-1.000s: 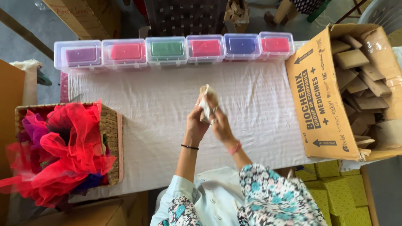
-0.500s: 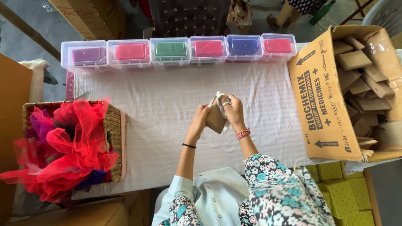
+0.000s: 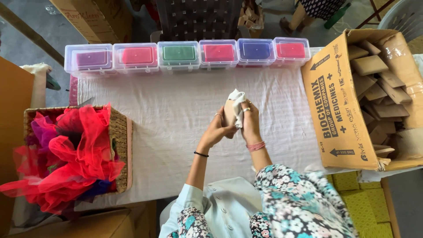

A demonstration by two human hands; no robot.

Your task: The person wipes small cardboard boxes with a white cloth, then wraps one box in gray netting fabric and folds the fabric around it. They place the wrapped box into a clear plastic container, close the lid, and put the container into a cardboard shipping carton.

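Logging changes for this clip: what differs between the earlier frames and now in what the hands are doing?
Both hands dropped from their raised position a second ago toward the body. The left hand keeps holding the small brown block; the right hand now presses a white cloth against it. The clear boxes, basket and cardboard box stayed put.

tan block [image 3: 229,115] under white cloth [image 3: 237,100]

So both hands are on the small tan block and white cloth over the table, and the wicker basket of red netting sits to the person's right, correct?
Not quite. The basket of red netting sits to the person's left, as the head view shows. The rest holds: left hand and right hand hold the tan block and white cloth over the table.
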